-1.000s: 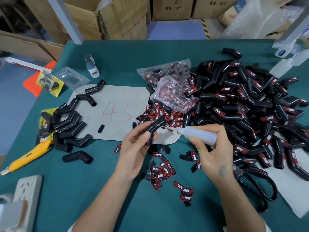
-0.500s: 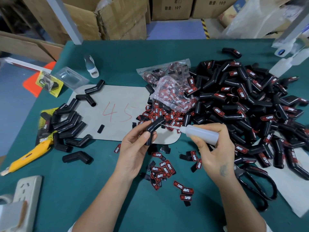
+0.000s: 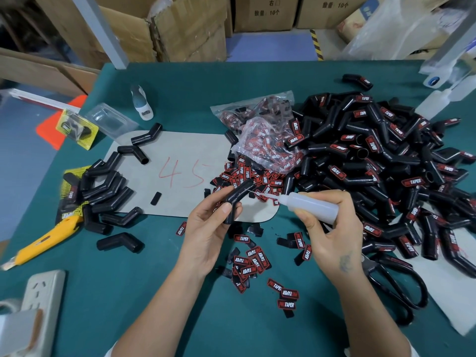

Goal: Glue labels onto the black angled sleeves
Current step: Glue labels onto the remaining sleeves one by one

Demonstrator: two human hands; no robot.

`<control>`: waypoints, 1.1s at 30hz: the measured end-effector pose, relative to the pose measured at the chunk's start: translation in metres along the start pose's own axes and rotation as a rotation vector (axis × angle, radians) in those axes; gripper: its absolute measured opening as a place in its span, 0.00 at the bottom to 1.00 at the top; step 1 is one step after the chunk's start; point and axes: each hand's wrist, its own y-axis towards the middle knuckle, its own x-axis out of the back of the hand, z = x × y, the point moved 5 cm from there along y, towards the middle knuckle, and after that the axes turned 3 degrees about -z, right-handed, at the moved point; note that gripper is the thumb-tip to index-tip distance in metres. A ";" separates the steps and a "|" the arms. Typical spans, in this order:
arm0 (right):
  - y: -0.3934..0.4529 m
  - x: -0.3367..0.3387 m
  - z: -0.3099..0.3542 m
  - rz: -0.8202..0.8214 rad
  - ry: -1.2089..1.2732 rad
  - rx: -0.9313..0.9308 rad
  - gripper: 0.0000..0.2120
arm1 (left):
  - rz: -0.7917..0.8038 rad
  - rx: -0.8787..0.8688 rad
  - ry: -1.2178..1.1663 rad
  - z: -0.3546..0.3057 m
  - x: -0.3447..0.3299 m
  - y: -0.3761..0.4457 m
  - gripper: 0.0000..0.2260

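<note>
Head view: left hand [image 3: 206,228] gripping a black angled sleeve [image 3: 235,199] with curled fingers, above the green bench [image 3: 123,279]. Right hand [image 3: 332,233] wrapped around a white glue bottle [image 3: 311,203], thin needle tip touching the sleeve. Loose red-and-black labels [image 3: 251,261] scattered below the hands. Big pile of labelled sleeves [image 3: 386,161] at right, plain sleeves [image 3: 103,191] at left.

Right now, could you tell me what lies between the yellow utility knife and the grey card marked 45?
In the head view, a cluster of unlabelled black angled sleeves lies between the yellow utility knife and the grey card, partly over yellow mesh packaging.
</note>
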 end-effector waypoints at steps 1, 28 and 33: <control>0.000 0.001 0.000 -0.006 0.001 -0.002 0.12 | -0.001 0.001 -0.002 0.000 0.000 0.000 0.24; 0.003 0.001 0.000 -0.014 0.027 -0.013 0.13 | -0.020 0.028 -0.049 -0.002 -0.002 -0.001 0.25; 0.003 0.002 -0.001 -0.024 0.024 -0.009 0.13 | -0.027 0.042 -0.048 -0.001 -0.002 -0.002 0.20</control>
